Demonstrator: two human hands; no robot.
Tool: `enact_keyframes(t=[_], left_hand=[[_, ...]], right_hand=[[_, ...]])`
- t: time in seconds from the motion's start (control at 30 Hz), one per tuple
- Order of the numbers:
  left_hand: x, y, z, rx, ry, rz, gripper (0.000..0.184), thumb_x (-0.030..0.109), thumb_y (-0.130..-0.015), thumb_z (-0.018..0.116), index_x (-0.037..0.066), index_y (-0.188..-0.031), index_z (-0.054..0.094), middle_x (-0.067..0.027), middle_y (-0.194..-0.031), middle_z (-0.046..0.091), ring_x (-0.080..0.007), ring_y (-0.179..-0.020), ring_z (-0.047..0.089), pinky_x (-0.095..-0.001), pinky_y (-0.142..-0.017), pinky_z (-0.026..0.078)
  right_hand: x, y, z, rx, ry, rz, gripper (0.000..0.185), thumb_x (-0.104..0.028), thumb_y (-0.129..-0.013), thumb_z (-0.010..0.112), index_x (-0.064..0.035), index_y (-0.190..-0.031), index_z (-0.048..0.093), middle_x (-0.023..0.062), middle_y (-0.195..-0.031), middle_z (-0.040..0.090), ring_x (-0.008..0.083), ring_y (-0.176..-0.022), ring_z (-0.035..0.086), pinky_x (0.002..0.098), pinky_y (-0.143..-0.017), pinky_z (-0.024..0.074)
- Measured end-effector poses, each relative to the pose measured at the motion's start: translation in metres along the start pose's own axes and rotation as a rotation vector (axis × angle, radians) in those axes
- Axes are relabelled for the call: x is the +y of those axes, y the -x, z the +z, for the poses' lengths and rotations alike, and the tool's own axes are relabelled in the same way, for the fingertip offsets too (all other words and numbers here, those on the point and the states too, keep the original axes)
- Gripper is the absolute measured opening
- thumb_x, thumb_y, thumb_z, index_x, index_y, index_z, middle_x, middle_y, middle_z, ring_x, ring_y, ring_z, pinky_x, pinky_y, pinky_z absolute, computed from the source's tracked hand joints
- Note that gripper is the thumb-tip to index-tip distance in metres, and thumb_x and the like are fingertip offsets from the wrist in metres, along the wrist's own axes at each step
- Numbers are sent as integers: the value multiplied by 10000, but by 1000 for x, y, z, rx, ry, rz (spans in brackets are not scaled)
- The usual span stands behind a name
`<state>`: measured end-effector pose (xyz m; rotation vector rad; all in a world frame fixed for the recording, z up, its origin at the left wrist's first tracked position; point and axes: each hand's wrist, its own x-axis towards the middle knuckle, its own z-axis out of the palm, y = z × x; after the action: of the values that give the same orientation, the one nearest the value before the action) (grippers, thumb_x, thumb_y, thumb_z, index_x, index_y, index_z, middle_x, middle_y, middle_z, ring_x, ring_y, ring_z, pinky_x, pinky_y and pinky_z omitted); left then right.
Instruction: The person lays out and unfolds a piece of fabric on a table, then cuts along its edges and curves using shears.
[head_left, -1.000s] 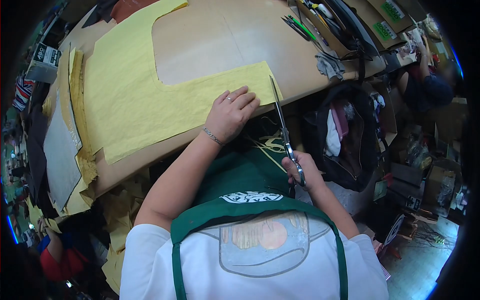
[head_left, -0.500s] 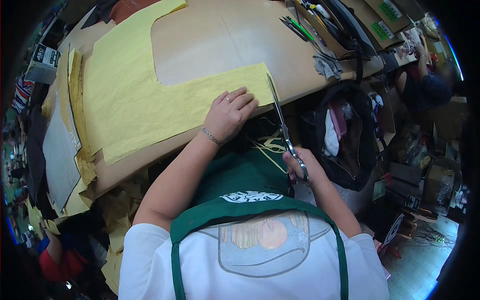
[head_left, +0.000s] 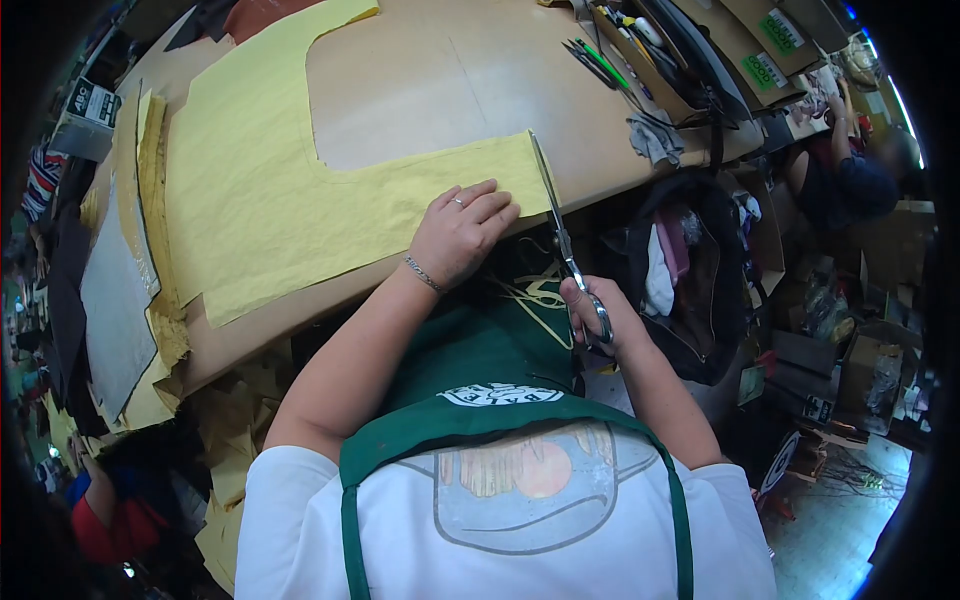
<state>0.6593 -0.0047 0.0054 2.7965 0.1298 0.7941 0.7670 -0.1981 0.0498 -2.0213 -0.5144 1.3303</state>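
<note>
A large yellow sheet (head_left: 235,190), shaped like an L or U, lies flat on the table; whether it is cloth or leather I cannot tell. My left hand (head_left: 465,230) rests palm down on its right arm, fingers stretched out, with a ring and a bracelet on. My right hand (head_left: 605,318) grips the handles of long metal scissors (head_left: 562,232). Their blades reach up along the sheet's right end, with the tips at its upper right corner. Thin yellow strips (head_left: 540,298) hang below the table edge near the scissors.
The tan table (head_left: 420,80) has a rounded front edge. Pens (head_left: 600,62) and a grey rag (head_left: 655,138) lie at its right. An open black bag (head_left: 690,270) is beside the scissors. Stacked yellow pieces (head_left: 150,200) lie left. Other people (head_left: 850,175) sit around.
The scissors and my right hand have moved slightly up and forward, the tips now at the sheet's upper corner. My left hand stays in place on the sheet.
</note>
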Motion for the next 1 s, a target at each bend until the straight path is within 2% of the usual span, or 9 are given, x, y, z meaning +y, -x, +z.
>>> enact_keyframes(t=[0.4, 0.5, 0.6, 0.7, 0.83, 1.0], left_hand=[[-1, -1, 1, 41, 23, 12, 256, 80, -692, 538, 95, -943, 584, -41, -973, 580, -224, -975, 548, -351, -767, 452], [-2, 0, 1, 44, 29, 10, 261, 79, -687, 539, 92, -943, 585, -45, -967, 581, -227, -974, 548, -351, -764, 453], [-2, 0, 2, 52, 35, 24, 263, 81, -684, 541, 87, -943, 585, -49, -965, 581, -228, -967, 550, -347, -761, 455], [-2, 0, 0, 63, 38, 35, 266, 82, -679, 545, 82, -943, 585, -51, -963, 581, -227, -959, 551, -341, -758, 456], [-2, 1, 0, 74, 30, 35, 268, 84, -676, 547, 80, -941, 586, -52, -963, 580, -225, -958, 551, -337, -757, 457], [-3, 1, 2, 71, 43, 32, 268, 85, -676, 545, 80, -941, 585, -50, -964, 580, -223, -961, 549, -338, -753, 456]], right_hand=[[-2, 5, 2, 60, 102, 38, 648, -664, -656, 541, -17, -677, 512, 12, -469, 453, 80, -387, 475, 220, -373, 389], [1, 2, 0, 11, 79, 28, 647, -665, -663, 534, -19, -687, 513, 17, -486, 461, 82, -401, 480, 221, -384, 391], [-8, -5, -2, -29, -13, 26, 651, -678, -661, 523, -28, -691, 502, 13, -522, 457, 80, -429, 478, 214, -410, 396], [-17, -16, -1, -23, -22, -11, 611, -688, -711, 446, -81, -642, 427, 3, -528, 448, 92, -446, 469, 214, -410, 355], [-21, -18, -2, 2, -21, -20, 629, -703, -701, 440, -78, -632, 431, 2, -523, 446, 90, -437, 466, 213, -406, 354], [-26, -14, 2, 61, 63, 37, 587, -629, -701, 528, -47, -647, 479, -9, -499, 416, 72, -401, 429, 203, -381, 354]])
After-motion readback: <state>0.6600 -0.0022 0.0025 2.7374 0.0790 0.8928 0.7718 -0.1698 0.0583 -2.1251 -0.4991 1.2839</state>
